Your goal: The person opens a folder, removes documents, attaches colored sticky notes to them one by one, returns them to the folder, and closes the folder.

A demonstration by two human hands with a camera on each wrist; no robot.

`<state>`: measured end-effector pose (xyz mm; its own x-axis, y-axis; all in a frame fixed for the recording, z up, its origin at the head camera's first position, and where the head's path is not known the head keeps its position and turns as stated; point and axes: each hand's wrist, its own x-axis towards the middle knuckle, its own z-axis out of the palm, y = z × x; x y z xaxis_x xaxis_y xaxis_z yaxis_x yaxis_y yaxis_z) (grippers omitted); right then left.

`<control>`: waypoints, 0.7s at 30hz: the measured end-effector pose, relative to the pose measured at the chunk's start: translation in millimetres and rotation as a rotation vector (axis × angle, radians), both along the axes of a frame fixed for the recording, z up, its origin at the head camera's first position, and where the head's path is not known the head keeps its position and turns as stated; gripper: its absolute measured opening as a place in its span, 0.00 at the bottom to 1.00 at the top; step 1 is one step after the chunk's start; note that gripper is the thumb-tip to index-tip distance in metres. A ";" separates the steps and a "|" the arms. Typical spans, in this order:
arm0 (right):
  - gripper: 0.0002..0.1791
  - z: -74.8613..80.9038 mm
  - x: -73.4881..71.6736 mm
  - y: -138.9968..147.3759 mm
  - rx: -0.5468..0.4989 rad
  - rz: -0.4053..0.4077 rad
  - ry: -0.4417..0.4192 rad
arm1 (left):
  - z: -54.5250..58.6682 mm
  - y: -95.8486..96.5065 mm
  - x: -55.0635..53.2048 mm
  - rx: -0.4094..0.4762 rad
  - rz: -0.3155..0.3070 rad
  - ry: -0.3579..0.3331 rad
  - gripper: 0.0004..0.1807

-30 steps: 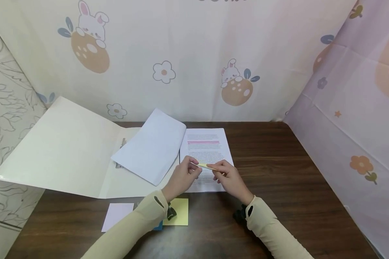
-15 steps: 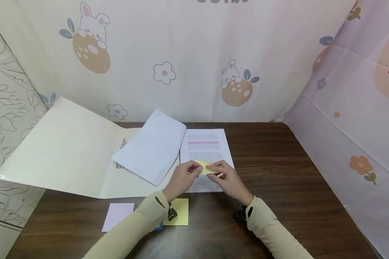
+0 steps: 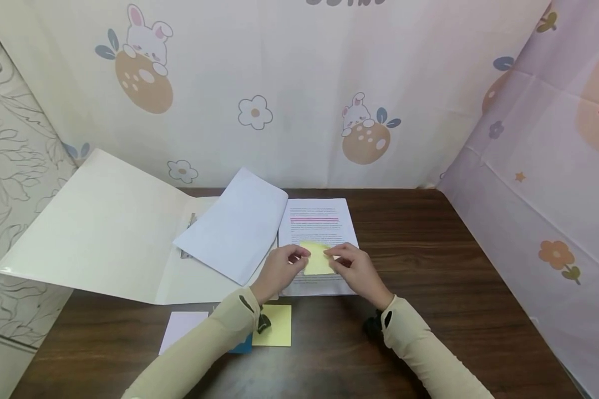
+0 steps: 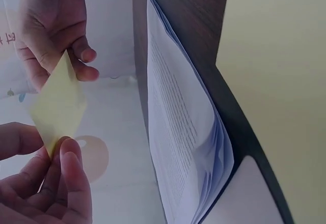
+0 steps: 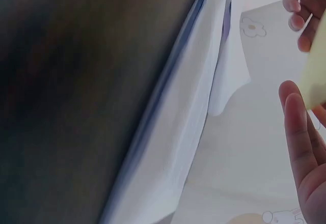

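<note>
The small paper [image 3: 317,264] is up over the printed page [image 3: 315,224]. From it, the left hand [image 3: 278,269] is at 9 o'clock, the right hand [image 3: 358,270] at 3. The folder [image 3: 100,233] is farther out at 9, with folded-over pages [image 3: 237,227] on it at 10. The near pad [image 3: 278,326] is at 7, the far pad [image 3: 179,327] at 8, the curtain [image 3: 299,149] at 12.

Sticky note [image 3: 316,261] yellow. Printed page [image 3: 315,228] white, dark text lines, pink stripe. Folder [image 3: 95,233] off-white. Table [image 3: 409,249] dark brown, wood-grained. Curtain [image 3: 299,144] pale, bunnies and flowers. Sleeves [image 3: 204,341] cream.
</note>
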<state>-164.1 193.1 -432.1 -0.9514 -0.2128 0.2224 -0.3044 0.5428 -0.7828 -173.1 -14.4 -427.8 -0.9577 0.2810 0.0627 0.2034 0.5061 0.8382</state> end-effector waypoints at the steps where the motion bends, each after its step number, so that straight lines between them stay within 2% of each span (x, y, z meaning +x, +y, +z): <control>1: 0.12 1.1 -1.3 0.9 0.009 0.001 -0.001 | 0.1 0.4 -1.1 -0.007 0.001 -0.002 0.10; 10: 0.14 9.5 -13.1 6.2 0.075 0.018 -0.017 | 0.9 3.7 -12.9 -0.097 -0.020 -0.001 0.11; 15: 0.15 7.6 -21.3 7.5 0.133 0.032 -0.032 | -0.5 7.0 -20.6 -0.136 -0.037 0.007 0.12; 21: 0.15 3.1 -28.8 8.5 0.171 0.055 -0.046 | -4.0 7.3 -27.3 -0.174 -0.045 -0.029 0.12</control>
